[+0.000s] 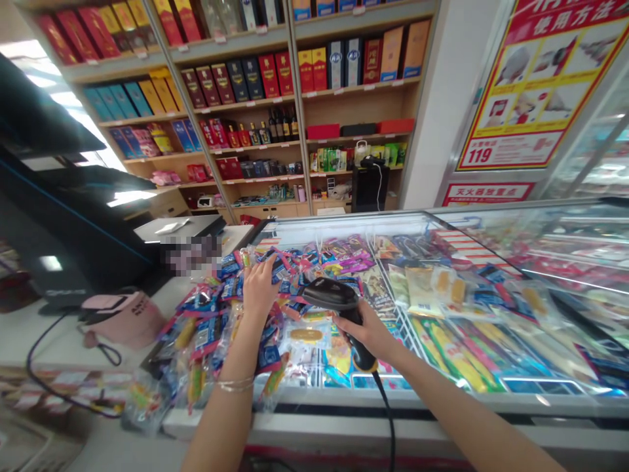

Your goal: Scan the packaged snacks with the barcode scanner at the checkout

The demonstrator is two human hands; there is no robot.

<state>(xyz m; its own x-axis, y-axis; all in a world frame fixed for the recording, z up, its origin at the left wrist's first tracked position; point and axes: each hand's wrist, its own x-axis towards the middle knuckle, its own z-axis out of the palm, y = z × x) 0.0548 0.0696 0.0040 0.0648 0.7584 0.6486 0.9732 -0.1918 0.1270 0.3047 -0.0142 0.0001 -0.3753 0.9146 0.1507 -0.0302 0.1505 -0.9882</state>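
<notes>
Right hand (366,331): closed around the grip of a black handheld barcode scanner (330,295), fingers wrapped round the handle.
Left hand (260,286): open and palm down, fingers spread on the snack packets (211,347); it seems to touch them, though the warped view makes that hard to be sure of.
Scanner: between the hands, just beside the left hand; its head tilts toward the left hand, above the heap.
Scanner cable (388,419): black; runs from the yellow-ringed butt below the right hand, down over the front of the freezer.
Left wrist: a thin silver bracelet (236,385).
Under the hands: colourful plastic packets in a loose heap; a clear packet with a yellow bar (307,335) lies just below the scanner.
Left of the left hand: a pink bag (122,319) on a white counter (29,334); a black wire (49,377) loops beside it.
Right of the right hand: a glass-sided freezer chest (442,401) full of packaged ice lollies (457,360).
Far beyond the hands: wooden shelves (354,105) of boxed liquor; a red and yellow poster (543,85) to the right.
</notes>
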